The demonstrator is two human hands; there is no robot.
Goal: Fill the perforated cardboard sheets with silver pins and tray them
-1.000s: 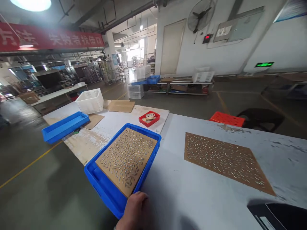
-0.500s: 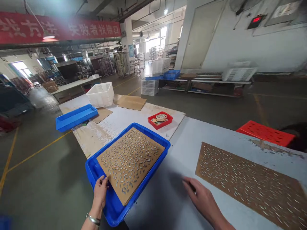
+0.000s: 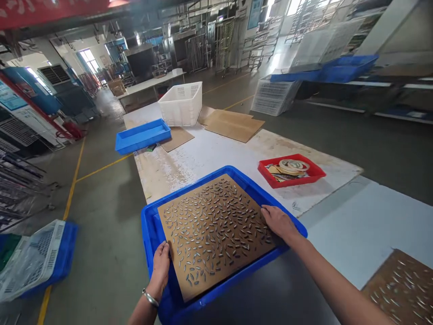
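At the near corner of the tabletop (image 3: 338, 212) sits one blue crate (image 3: 152, 228), and inside it lies one brown board (image 3: 216, 230) strewn with small silvery oval pieces, too many to count. Both of the person's hands are on that board. The left hand (image 3: 160, 266), with a bracelet at the wrist, has its grip clamped on the board's near left edge, thumb on top and the fingers hidden beneath. The right hand (image 3: 277, 222) lies at the board's right edge, fingers spread flat over it; whether its grip has closed around the edge cannot be told.

A second brown board (image 3: 402, 289) with the same silvery pieces lies on the tabletop at the lower right, well apart from the crate and partly cut off. One red tray (image 3: 314, 174) stands just beyond the crate on a white sheet, holding rolls of tape and flat odds and ends. Farther along are one shallow blue tray (image 3: 142, 137), one white slatted basket (image 3: 181, 104) and plain cardboard sheets (image 3: 233, 125), at least two. On the floor at the left lies one pale mesh basket (image 3: 29, 259) nested on a blue one.
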